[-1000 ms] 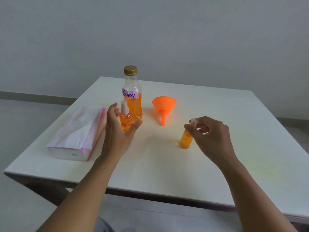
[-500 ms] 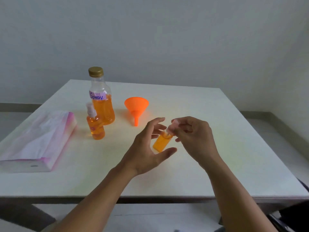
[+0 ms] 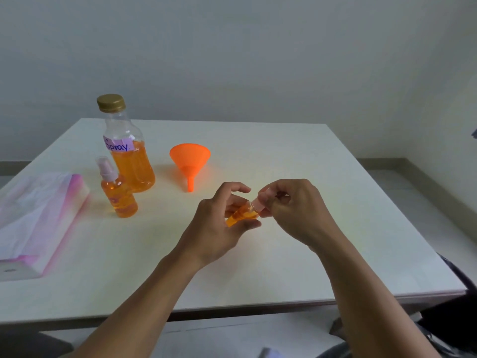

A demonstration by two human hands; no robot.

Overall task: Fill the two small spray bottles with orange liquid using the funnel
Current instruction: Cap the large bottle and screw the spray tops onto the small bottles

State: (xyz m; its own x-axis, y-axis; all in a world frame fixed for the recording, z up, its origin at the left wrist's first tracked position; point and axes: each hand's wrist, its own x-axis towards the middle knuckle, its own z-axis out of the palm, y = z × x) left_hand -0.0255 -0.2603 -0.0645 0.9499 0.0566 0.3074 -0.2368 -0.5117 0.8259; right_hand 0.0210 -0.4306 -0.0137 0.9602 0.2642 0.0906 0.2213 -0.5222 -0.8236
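Bottle [image 3: 242, 216] tilted, body in left grip [image 3: 218, 228], cap [image 3: 258, 204] pinched in right grip [image 3: 296, 211]

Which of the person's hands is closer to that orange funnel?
Left. The left hand sits just right of the funnel spout, not touching it. The right hand is farther right, pinching the cap of the small bottle that both hands hold.

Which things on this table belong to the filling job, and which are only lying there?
For the job: big bottle, funnel, standing spray bottle, held spray bottle gripped by left hand and right hand.
Lying about: tissue pack.
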